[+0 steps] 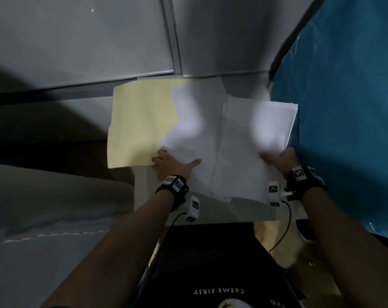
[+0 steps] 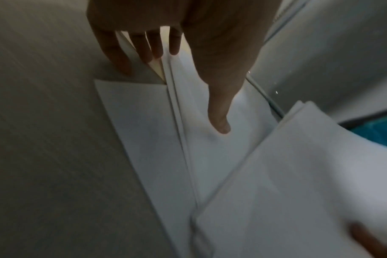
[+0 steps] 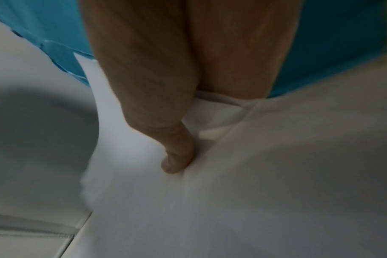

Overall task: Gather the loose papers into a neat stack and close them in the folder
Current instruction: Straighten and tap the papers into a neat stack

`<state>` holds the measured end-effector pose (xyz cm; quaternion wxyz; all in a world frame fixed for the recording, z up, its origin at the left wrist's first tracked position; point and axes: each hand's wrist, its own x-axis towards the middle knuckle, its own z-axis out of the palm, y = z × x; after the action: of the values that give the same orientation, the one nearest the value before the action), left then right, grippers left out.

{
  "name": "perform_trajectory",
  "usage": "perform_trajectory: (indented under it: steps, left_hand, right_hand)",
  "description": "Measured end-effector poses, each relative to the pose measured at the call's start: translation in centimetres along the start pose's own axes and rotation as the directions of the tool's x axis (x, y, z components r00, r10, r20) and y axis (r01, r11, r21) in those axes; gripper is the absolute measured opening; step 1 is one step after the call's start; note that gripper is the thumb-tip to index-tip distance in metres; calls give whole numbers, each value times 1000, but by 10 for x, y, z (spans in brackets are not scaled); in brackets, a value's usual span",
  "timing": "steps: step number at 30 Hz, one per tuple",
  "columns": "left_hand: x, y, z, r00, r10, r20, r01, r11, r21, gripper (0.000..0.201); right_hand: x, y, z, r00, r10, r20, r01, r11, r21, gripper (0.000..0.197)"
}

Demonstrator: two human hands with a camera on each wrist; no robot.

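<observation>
An open yellow folder (image 1: 141, 121) lies across a small white table (image 1: 144, 190). Loose white papers (image 1: 195, 121) overlap its right half and spread toward me. My left hand (image 1: 177, 162) is at their near left edge, thumb (image 2: 220, 124) flat on the top sheet, with its straight fingers (image 2: 144, 52) beside the paper edges. My right hand (image 1: 277, 157) grips a lifted sheaf of papers (image 1: 255, 130) at its near right corner. Its thumb (image 3: 177, 157) presses on top, and its fingers are hidden below. The sheaf is blurred.
A blue plastic sheet (image 1: 344, 107) hangs close on the right, touching the papers' far edge. Grey wall panels (image 1: 77, 41) rise right behind the table. Pale fabric (image 1: 44, 196) lies to the left. My dark-clothed lap (image 1: 210, 263) is just under the table's front edge.
</observation>
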<state>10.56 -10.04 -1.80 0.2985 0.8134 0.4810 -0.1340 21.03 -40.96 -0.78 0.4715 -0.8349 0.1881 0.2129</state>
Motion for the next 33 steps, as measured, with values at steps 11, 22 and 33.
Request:
perform_trajectory:
  steps: [11,22,33]
  left_hand:
    - [-5,1,3,958,-283,-49,257,921,-293,105]
    - [-14,-4,6,972,-228,52,222,830,-511,73]
    - [-11,-3,-25,993,59,99,-19,929,-370,38]
  right_hand:
    - [-6,43,32,966,97,238,-148,967,206,64]
    - [-16,19,25,974,-8,224,-1,999,39,54]
    - [20,-1,35,979,-96,180,122,983,-136,54]
